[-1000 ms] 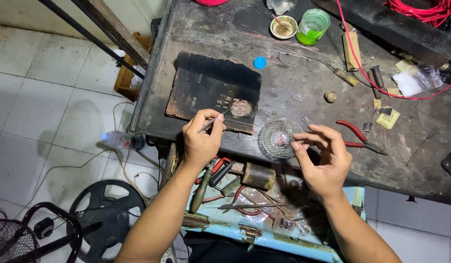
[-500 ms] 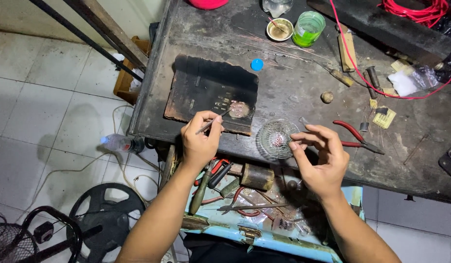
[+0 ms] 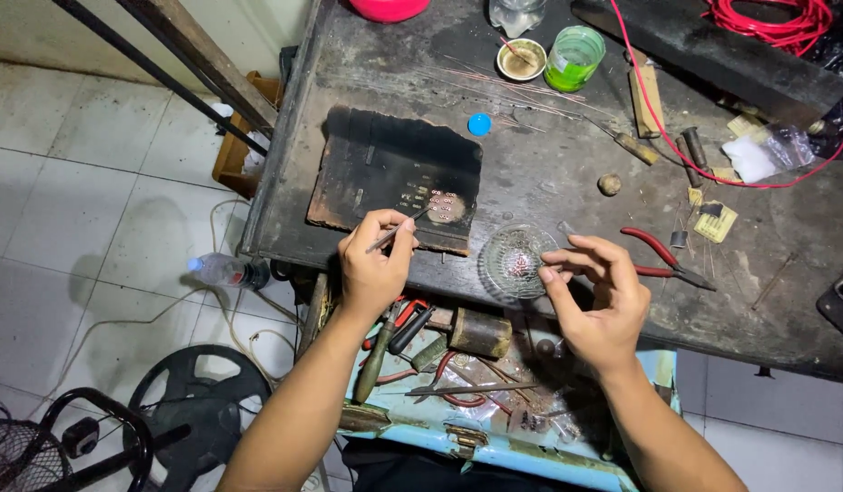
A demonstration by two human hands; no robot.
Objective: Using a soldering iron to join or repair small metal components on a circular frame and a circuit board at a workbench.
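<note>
My left hand (image 3: 374,260) grips thin metal tweezers (image 3: 405,228), their tip pointing at a small round cluster of parts (image 3: 442,207) on a dark worn board (image 3: 385,173). My right hand (image 3: 596,296) hovers just right of a round clear glass dish (image 3: 517,261), its thumb and forefinger pinched together at the dish's rim; whether a tiny part sits between them cannot be made out. The dish holds several small metal bits.
Red-handled pliers (image 3: 663,260) lie right of my right hand. A green cup (image 3: 574,56), small bowl (image 3: 522,58), blue cap (image 3: 479,124) and red cable (image 3: 677,137) sit farther back on the dark workbench (image 3: 549,173). An open drawer of tools (image 3: 449,364) is below; a bottle (image 3: 223,271) lies on the tiled floor.
Both hands stay nearly in place. The right hand's fingers have drawn slightly closer to the dish rim; the tweezers keep pointing at the board.
</note>
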